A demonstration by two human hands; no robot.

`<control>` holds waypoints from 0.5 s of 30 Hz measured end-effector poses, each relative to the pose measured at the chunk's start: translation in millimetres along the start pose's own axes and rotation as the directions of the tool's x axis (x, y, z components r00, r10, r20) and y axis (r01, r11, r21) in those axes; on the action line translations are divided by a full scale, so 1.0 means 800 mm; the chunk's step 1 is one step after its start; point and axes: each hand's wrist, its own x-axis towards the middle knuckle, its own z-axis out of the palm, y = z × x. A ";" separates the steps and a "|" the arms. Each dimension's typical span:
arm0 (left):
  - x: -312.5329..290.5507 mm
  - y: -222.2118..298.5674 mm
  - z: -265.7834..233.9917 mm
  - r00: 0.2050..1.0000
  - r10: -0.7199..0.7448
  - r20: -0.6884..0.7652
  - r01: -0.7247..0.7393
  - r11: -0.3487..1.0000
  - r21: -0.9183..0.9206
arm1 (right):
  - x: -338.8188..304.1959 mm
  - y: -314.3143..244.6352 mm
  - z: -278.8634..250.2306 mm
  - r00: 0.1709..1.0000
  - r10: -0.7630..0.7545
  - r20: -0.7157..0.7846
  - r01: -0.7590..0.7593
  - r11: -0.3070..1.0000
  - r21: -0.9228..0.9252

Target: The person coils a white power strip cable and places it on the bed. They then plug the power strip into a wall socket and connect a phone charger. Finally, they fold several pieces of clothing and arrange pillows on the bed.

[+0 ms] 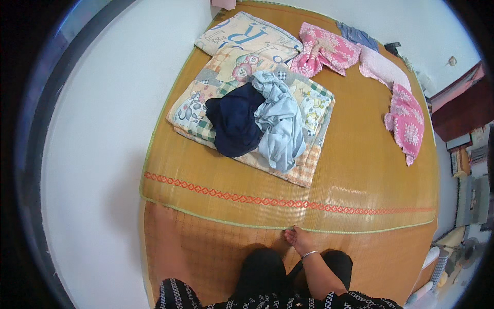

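Note:
My right hand (298, 239), a thin bangle on its wrist, reaches to the near edge of a woven bamboo mat (360, 170) on a bed, fingers closed on its green trim. My left hand is out of sight. Farther back on the mat lies a folded patchwork quilt (314, 105). A dark navy garment (234, 121) and a crumpled light blue garment (280, 126) are heaped on it. My dark trouser knees (262, 268) press against the bed's front.
A printed pillow (247, 36) lies at the head of the bed. Beside it are a pink patterned towel (324, 49), a pale pink pillow (383, 67) and a second pink towel (406, 121). A white wall (92, 154) runs along the left. Dark furniture (458, 108) and a fan (468, 252) stand at right.

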 end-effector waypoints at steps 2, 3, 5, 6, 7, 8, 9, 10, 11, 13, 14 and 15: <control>0.018 0.016 -0.005 0.999 0.021 -0.043 -0.023 0.999 -0.043 | -0.010 -0.010 0.003 0.999 0.031 -0.010 -0.031 0.999 -0.014; 0.027 0.024 -0.006 0.997 0.027 -0.077 -0.028 0.999 -0.019 | -0.014 -0.012 0.006 0.999 0.048 -0.016 -0.049 0.999 -0.017; 0.039 0.034 -0.004 0.990 -0.006 -0.141 0.006 1.000 0.005 | -0.006 -0.007 -0.004 0.999 -0.002 0.034 0.002 1.000 -0.020; 0.044 0.039 -0.002 0.984 -0.040 -0.173 0.041 0.999 0.002 | -0.002 -0.002 -0.012 0.998 -0.023 0.058 0.024 1.000 -0.018; 0.050 0.043 -0.003 0.976 -0.071 -0.204 0.072 0.997 -0.004 | -0.002 -0.002 -0.017 0.997 0.005 0.078 -0.004 1.000 -0.012; 0.059 0.061 -0.028 0.976 0.015 -0.215 -0.006 0.999 0.038 | -0.001 -0.005 -0.012 0.991 0.041 0.125 -0.038 0.999 -0.024; 0.069 0.083 -0.063 0.967 0.108 -0.230 -0.090 0.992 0.086 | -0.004 -0.004 -0.007 0.980 0.086 0.178 -0.080 0.996 -0.040; 0.073 0.089 -0.079 0.956 0.182 -0.230 -0.155 0.979 0.133 | -0.005 -0.008 -0.006 0.969 0.131 0.209 -0.112 0.989 -0.100; 0.068 0.077 -0.053 0.945 0.189 -0.265 -0.127 0.963 0.236 | -0.006 -0.019 -0.016 0.968 0.149 0.202 -0.122 0.982 -0.144; 0.039 0.073 0.006 0.923 0.222 -0.313 -0.069 0.898 0.436 | -0.007 -0.041 -0.036 0.964 0.176 0.201 -0.122 0.959 -0.256; 0.025 0.078 0.024 0.885 0.303 -0.352 -0.086 0.851 0.517 | -0.011 -0.046 -0.047 0.959 0.193 0.210 -0.118 0.939 -0.324; 0.010 0.061 0.041 0.866 0.354 -0.354 -0.118 0.831 0.543 | -0.013 -0.055 -0.061 0.956 0.199 0.215 -0.108 0.922 -0.372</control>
